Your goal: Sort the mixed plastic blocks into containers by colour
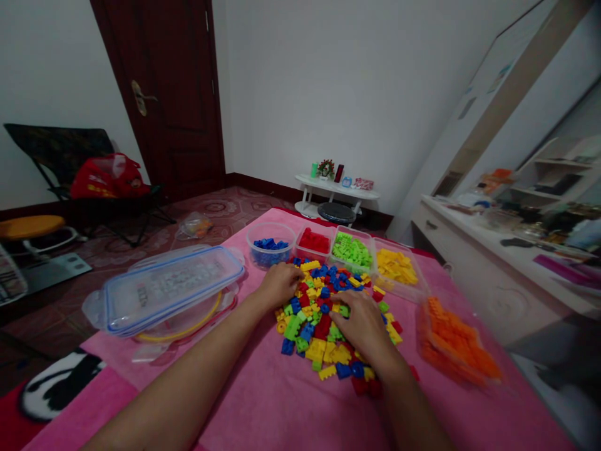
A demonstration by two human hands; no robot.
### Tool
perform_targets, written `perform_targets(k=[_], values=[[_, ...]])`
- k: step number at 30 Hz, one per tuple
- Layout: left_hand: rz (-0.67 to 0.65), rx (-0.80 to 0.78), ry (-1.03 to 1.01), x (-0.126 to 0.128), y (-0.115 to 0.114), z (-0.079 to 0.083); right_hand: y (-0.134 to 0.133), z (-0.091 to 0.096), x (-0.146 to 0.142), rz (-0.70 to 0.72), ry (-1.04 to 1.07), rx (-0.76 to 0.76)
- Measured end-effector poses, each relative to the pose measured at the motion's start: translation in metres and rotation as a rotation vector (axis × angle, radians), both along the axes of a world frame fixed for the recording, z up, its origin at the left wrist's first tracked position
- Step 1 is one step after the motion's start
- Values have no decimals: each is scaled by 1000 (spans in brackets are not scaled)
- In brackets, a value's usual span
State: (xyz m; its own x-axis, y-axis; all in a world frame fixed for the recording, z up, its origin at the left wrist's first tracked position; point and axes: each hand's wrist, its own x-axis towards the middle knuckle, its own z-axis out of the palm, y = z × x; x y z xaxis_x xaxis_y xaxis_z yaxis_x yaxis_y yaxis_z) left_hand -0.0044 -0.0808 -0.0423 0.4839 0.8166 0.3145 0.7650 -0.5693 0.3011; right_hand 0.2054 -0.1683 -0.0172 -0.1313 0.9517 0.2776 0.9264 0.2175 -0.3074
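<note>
1. From where I stand, a loose heap of toy bricks (323, 326) in red, blue, yellow and green lies on the pink-covered tabletop (282, 407).
2. The left hand (283, 283) bends its fingers over the heap's far left part; I can't tell whether they pinch a brick.
3. The right hand (359, 318) reaches across the heap's right side, thumb apart from the fingers; whether it grips anything, I can't tell.
4. Behind the heap stand a round tub (271, 227) of blue bricks, then boxes of red (314, 240), green (352, 252) and yellow bricks (395, 267).
5. Orange bricks (460, 344) fill a blurred box at right; clear lids (173, 282) lie stacked at left.
</note>
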Motion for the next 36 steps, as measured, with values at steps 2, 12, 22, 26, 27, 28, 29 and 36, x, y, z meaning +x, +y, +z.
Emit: perform_targets(k=[2, 12, 22, 26, 27, 28, 29, 36], values=[[-4, 28, -28, 0, 0, 3, 1, 4, 6, -3, 20, 20], [-319, -318, -101, 2, -15, 37, -39, 38, -36, 139, -261, -437], [-418, -254, 48, 1, -16, 29, -16, 8, -21, -84, -170, -80], [-334, -166, 53, 10, -20, 25, -7, 1, -9, -136, -35, -30], [-313, -148, 54, 13, -21, 24, -5, 0, -7, -143, 20, -28], [-294, -130, 56, 15, -22, 24, -3, -2, -5, -146, 89, -25], [-275, -109, 62, 17, -23, 23, -1, -3, -3, -145, 172, -25], [-232, 31, 73, 23, -24, 22, 5, 0, 1, -113, 1046, -143]])
